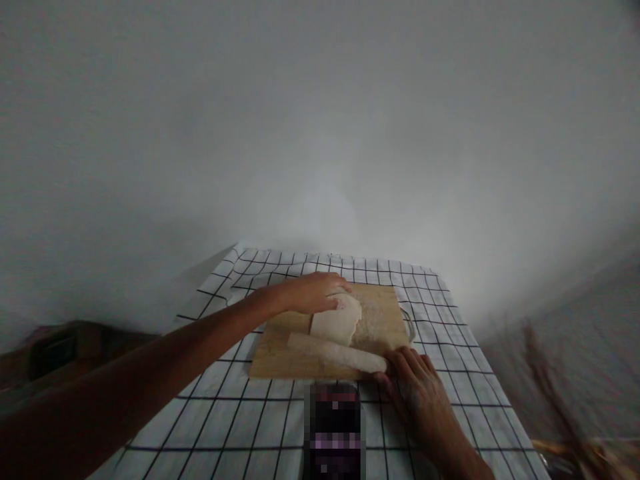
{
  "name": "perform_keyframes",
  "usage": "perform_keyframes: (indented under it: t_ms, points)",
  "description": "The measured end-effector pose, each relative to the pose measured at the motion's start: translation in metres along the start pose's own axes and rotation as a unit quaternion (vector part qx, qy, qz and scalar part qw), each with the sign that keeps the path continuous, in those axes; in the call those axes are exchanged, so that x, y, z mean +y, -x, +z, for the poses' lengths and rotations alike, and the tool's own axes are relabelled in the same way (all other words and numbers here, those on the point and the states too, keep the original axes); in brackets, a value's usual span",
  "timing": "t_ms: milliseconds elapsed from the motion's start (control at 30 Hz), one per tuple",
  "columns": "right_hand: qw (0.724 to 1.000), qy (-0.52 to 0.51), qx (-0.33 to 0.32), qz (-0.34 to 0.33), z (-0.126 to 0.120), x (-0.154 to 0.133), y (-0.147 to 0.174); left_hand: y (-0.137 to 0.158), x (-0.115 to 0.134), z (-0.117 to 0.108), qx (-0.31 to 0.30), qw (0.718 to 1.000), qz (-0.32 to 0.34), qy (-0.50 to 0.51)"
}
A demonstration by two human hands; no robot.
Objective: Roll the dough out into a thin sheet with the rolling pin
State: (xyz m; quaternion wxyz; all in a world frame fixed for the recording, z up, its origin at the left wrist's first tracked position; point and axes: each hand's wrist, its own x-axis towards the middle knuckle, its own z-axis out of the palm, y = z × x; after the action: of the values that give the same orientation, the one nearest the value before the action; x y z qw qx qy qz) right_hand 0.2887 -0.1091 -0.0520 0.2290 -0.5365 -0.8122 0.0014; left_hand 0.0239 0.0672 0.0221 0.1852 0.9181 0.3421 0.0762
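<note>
A flat, pale sheet of dough [334,327] with a ragged right edge lies on a wooden board [280,363]. My left hand [317,292] reaches across the board and grips the dough at its far edge, fingers and thumb curled on it. Some white flour shows on those fingers. Along the near side of the dough lies a flour-dusted rolling pin [340,353], slanting down to the right. Its right end is in my right hand [413,377], whose fingers are closed around it at the board's near right corner.
A white cloth with black grid lines [240,427] covers the table. Just beyond the board's right edge is a thin curved handle or loop [409,325]. A dark pixelated object [335,433] sits at the near edge. Behind the table rises a grey wall [320,133].
</note>
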Motion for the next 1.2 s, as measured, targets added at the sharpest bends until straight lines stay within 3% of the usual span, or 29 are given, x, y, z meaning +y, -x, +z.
perform_keyframes:
  t_ms: [100, 267, 367, 467, 533, 633, 700, 800, 867, 967, 1100, 1200]
  points:
    - [1.0, -0.021, -0.003, 0.002, -0.01, 0.013, 0.02, -0.031, 0.005, 0.003, -0.055, 0.997, -0.025, -0.039]
    - [0.995, -0.086, 0.001, 0.059, -0.018, 0.035, 0.039, -0.034, 0.003, 0.01, -0.05, 0.993, -0.082, -0.067]
    - [0.981, -0.134, 0.01, 0.14, -0.018, 0.045, 0.041, -0.029, -0.003, 0.007, -0.052, 0.993, -0.09, 0.051]
    - [0.963, -0.161, 0.017, 0.217, -0.019, 0.05, 0.039, -0.024, -0.012, 0.01, -0.059, 0.961, -0.127, 0.24]
    - [0.955, -0.157, 0.016, 0.249, -0.022, 0.05, 0.037, -0.018, -0.018, 0.015, -0.046, 0.942, -0.151, 0.297]
    - [0.958, -0.123, 0.005, 0.26, -0.025, 0.046, 0.028, -0.006, -0.025, 0.012, 0.014, 0.96, -0.162, 0.228]
    - [0.966, -0.09, 0.001, 0.243, -0.025, 0.04, 0.016, 0.0, -0.024, 0.0, 0.105, 0.973, -0.151, 0.139]
    - [0.981, -0.057, -0.017, 0.187, -0.02, 0.024, -0.01, 0.006, -0.012, -0.018, 0.218, 0.967, -0.117, 0.055]
    - [0.987, -0.045, -0.034, 0.151, -0.014, 0.008, -0.029, 0.008, -0.002, -0.017, 0.218, 0.973, -0.076, 0.026]
    - [0.99, -0.012, -0.054, 0.129, -0.004, -0.014, -0.051, 0.01, 0.005, 0.009, 0.174, 0.984, -0.018, -0.034]
    - [0.995, 0.052, -0.012, 0.086, 0.007, -0.021, -0.065, 0.004, -0.009, 0.045, 0.147, 0.983, -0.026, -0.109]
    - [0.994, 0.068, 0.024, 0.078, 0.014, -0.011, -0.073, -0.011, -0.02, 0.048, 0.155, 0.98, -0.038, -0.12]
